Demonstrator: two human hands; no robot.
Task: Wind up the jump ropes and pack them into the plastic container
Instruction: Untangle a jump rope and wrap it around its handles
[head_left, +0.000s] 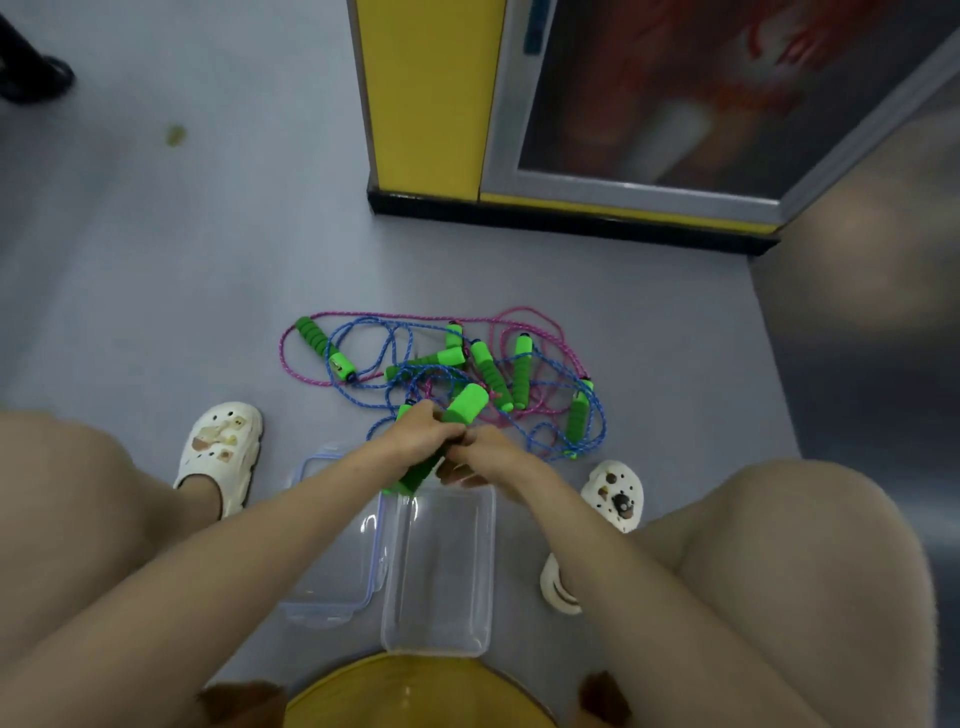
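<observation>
– Grey floor (156, 260), jump ropes (447, 357) tangled just beyond the open plastic container (441, 597): status?
– Left hand (423, 431) and right hand (485, 454) fingers grip one green foam handle (467, 402) over its far rim. Free that cord from the tangle first; wind even loops.

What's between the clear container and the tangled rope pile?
Head view: the left hand, gripping green handles, and the right hand close beside it, sit between container and rope pile.
</observation>
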